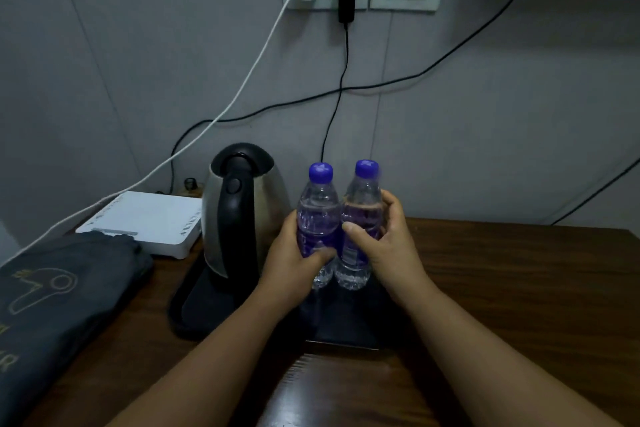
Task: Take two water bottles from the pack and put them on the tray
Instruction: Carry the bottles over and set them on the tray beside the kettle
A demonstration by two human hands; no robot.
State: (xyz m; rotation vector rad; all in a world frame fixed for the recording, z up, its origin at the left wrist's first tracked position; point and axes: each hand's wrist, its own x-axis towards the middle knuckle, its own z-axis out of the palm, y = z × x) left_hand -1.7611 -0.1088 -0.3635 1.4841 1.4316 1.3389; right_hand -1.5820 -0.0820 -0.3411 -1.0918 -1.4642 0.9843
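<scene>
Holding one bottle apiece, the person has both upright and touching side by side over the black tray [214,305]: the left hand [294,263] is wrapped around the left bottle [318,215] at its purple label, and the right hand [388,236] is curled around the right bottle [362,218] with the thumb across the front. Both bases sit at or just above the tray floor; whether they touch it cannot be told from here. A steel kettle [242,211] stands on the same tray just beside the left bottle, at nine o'clock from it. The pack is nowhere in view. The step in hand looks like the placing itself, near the end of the task. The next move would call for settling both bases flat, then loosening each grip outward, the left one carefully, since the kettle leaves little room on that side of the wooden counter [519,288]
</scene>
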